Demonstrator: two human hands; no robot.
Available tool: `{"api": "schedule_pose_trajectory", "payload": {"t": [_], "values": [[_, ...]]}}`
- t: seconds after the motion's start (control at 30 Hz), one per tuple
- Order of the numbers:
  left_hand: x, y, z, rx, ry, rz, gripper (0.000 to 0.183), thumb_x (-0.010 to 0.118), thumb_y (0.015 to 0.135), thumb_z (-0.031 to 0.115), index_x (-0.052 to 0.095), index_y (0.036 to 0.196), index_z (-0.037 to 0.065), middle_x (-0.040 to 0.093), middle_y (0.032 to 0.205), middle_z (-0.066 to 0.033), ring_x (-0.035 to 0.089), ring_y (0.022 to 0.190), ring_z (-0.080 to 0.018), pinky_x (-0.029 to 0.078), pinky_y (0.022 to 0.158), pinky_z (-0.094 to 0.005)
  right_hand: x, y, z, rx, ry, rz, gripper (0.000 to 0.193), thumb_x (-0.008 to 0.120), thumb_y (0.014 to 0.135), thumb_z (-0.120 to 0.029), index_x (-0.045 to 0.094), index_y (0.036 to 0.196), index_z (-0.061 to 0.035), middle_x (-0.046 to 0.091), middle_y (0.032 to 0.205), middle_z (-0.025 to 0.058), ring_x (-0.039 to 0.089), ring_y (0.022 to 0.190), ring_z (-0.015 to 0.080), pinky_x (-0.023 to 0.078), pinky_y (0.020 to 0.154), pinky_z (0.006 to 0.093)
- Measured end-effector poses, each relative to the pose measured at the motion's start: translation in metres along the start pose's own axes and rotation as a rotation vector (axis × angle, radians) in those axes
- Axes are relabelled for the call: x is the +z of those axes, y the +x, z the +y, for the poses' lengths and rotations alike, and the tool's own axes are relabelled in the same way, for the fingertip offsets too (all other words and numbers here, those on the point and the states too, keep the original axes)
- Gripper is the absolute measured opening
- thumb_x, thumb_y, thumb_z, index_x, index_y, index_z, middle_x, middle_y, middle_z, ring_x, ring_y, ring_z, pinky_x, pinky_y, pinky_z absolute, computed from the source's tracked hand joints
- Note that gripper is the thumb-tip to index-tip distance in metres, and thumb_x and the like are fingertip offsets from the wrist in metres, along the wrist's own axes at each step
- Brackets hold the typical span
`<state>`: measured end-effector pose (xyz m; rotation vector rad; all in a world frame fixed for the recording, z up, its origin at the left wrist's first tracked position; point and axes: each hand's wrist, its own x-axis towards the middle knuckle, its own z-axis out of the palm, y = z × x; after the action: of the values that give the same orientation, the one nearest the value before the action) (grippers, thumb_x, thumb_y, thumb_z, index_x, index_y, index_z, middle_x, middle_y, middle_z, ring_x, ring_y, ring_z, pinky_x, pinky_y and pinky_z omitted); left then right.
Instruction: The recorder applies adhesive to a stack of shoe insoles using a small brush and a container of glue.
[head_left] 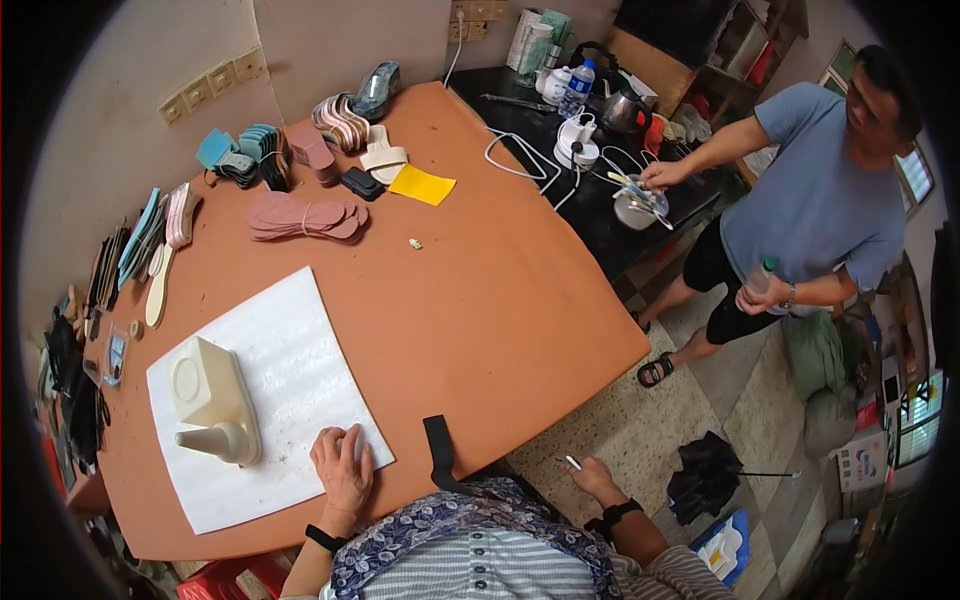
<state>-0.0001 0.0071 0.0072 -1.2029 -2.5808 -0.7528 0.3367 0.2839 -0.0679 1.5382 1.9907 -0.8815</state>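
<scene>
My left hand (343,467) rests on the near right corner of a white board (300,400), fingers lightly bent and holding nothing. Left of it on that board is a cream plastic container (215,385) with a boxy body and a cone-shaped spout. My right hand (600,483) is past the table's near edge, over the floor, closed on a slim white pen-like stick (573,462) whose tip pokes out; the rest is hidden in the fingers. Between my hands, a black strap (437,445) lies over the table's edge.
On the brown table (480,310), a yellow piece (423,185), bundled pink sole-shaped pieces (308,217) and stacked shoe parts (342,122) lie at the back. At right, a person (815,190) reaches to a pot (640,208) on a black counter. A black umbrella (705,478) lies on the floor.
</scene>
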Motion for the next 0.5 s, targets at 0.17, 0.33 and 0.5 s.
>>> {"api": "schedule_pose_trajectory", "payload": {"t": [0.17,0.33,0.5], "values": [[-0.003,-0.001,0.001,-0.006,-0.014,0.007,0.036,0.065,0.077,0.013,0.059,0.111,0.007,0.05,0.104,-0.0133,0.048,0.105,-0.0336,0.035,0.092,-0.045,-0.011,-0.004,-0.01,0.065,0.025,-0.08,0.037,0.055,0.091,-0.029,0.059,0.123,-0.0116,0.062,0.115,0.0155,0.058,0.109,0.0321,0.045,0.093,0.0403],[-0.002,0.0,0.0,-0.012,-0.014,0.011,0.036,0.066,0.076,0.013,0.059,0.111,0.007,0.05,0.104,-0.0133,0.048,0.105,-0.0335,0.036,0.092,-0.045,-0.002,0.006,0.001,-0.069,-0.014,-0.01,0.037,0.056,0.09,-0.029,0.06,0.121,-0.01,0.062,0.091,0.0134,0.06,0.082,0.0266,0.047,0.075,0.0374],[-0.002,0.0,0.002,-0.009,-0.006,0.007,0.037,0.066,0.075,0.013,0.059,0.111,0.007,0.05,0.104,-0.0134,0.048,0.105,-0.0334,0.036,0.091,-0.0447,-0.007,0.0,-0.009,0.008,0.031,-0.061,0.038,0.056,0.09,-0.028,0.058,0.124,-0.0098,0.061,0.117,0.0163,0.058,0.108,0.0322,0.045,0.093,0.0403]]}}
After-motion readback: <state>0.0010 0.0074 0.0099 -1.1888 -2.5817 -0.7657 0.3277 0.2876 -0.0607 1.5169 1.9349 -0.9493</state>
